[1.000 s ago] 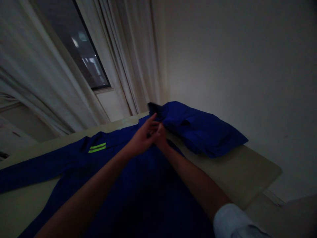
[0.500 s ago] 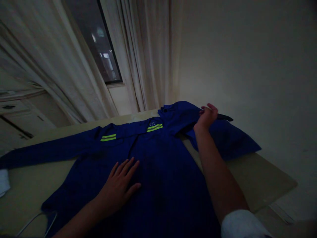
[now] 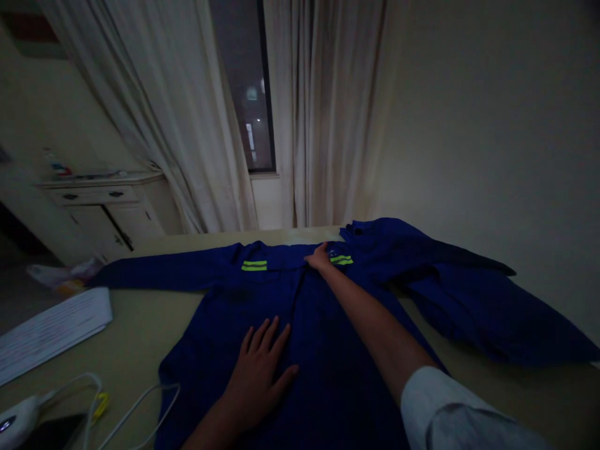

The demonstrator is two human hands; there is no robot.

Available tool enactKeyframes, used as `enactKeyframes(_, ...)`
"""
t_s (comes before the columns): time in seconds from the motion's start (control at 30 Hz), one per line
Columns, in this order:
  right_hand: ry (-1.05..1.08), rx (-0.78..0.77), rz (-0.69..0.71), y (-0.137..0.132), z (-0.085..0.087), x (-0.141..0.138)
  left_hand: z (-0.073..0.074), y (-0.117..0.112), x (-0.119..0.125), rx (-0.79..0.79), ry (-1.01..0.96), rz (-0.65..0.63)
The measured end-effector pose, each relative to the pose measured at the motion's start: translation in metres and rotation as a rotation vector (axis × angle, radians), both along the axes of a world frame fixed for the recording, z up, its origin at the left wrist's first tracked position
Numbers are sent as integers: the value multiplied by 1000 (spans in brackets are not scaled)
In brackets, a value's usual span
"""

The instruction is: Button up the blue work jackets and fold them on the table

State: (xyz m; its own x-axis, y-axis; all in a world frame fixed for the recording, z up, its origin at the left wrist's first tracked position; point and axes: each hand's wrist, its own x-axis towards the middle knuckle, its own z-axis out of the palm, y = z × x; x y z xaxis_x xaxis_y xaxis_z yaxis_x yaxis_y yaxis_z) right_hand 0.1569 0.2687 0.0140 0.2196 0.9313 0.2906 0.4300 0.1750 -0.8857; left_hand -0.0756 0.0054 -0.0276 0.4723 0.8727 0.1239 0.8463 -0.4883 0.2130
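Note:
A dark blue work jacket (image 3: 323,337) with yellow-green reflective stripes (image 3: 254,265) lies spread across a beige table (image 3: 135,325). My left hand (image 3: 260,375) rests flat on the jacket's lower front, fingers spread and open. My right hand (image 3: 319,257) reaches far forward and touches the fabric near the collar, beside the right stripe patch; its fingers are curled down on the cloth and mostly hidden. The jacket's right sleeve (image 3: 473,300) lies folded out to the right. Its left sleeve (image 3: 159,275) stretches out to the left.
White cables (image 3: 117,406) and a small white device (image 3: 16,420) lie at the table's near left corner. A stack of papers (image 3: 51,328) sits at the left. Behind stand a white drawer cabinet (image 3: 100,209), curtains (image 3: 323,119) and a dark window (image 3: 246,81). A wall runs along the right.
My right hand has left the jacket's right shoulder and moved left to the collar area. The left hand stays flat on the jacket front. The view has swung to the left.

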Motion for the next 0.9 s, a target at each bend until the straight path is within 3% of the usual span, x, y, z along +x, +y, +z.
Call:
enactKeyframes(0.1,117,-32,17,21,37,-14,6,1,-1,-58,-27,0)
enactKeyframes(0.2,341,69,162,27,69,-17,9,1,0,-88,-50,-5)
enactKeyframes(0.3,321,70,321,-1,75,-14,10,0,2,-85,-72,-6)
enactKeyframes(0.4,27,-44,560,-75,56,-12,12,-1,3,-68,-105,11)
enactKeyframes(0.5,-246,-23,859,-185,39,-11,17,3,-1,-19,-154,58)
enactKeyframes(0.6,-452,44,1028,-296,32,-4,21,8,-15,22,-189,93)
enactKeyframes(0.67,-564,54,1092,-352,26,5,20,4,-31,13,-212,105)
enactKeyframes(0.77,-652,64,1020,-404,12,20,14,-22,-62,-34,-194,129)
enactKeyframes(0.9,-658,63,755,-444,-3,24,6,-92,-107,-19,-138,151)
